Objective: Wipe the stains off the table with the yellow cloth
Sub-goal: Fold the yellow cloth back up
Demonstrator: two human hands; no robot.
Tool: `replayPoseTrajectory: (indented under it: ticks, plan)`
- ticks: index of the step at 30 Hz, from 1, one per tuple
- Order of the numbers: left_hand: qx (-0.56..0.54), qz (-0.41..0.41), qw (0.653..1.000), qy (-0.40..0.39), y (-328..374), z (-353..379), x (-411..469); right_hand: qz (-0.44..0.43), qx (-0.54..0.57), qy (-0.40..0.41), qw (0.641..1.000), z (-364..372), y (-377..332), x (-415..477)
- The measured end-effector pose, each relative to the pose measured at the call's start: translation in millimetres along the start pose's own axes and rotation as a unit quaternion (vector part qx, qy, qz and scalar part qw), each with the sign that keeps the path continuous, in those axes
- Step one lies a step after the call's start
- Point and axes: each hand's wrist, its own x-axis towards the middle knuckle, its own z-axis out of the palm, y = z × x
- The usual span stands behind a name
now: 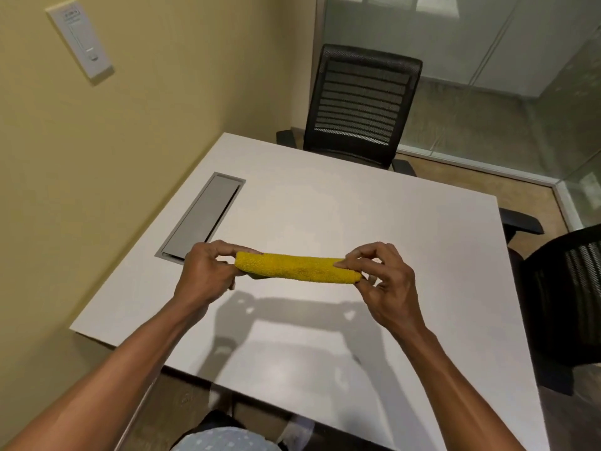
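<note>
The yellow cloth (297, 267) is folded into a long narrow band and held level above the white table (406, 229). My left hand (206, 271) pinches its left end and my right hand (385, 278) pinches its right end with thumb and forefinger. The cloth hangs clear of the tabletop and throws a shadow on the surface below it. I cannot make out any stains on the table.
A grey cable hatch (203, 214) is set into the table at the left, just beyond my left hand. A black mesh chair (361, 102) stands at the far edge, another black chair (566, 288) at the right. The yellow wall (130, 141) runs along the left.
</note>
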Motion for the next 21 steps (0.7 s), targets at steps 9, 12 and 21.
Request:
replayPoseTrajectory:
  ticks: [9,12,21]
  plan:
    - [-0.005,-0.033,0.998,-0.056,-12,-9,16,-0.031,-0.177,0.064,0.982,18,-3,-3]
    - [-0.089,-0.045,0.991,-0.088,-16,-14,28,0.039,-0.097,0.036,0.994,31,-9,-1]
    - [-0.301,-0.076,0.946,-0.098,-45,-55,83,0.202,0.156,0.026,0.967,85,-27,35]
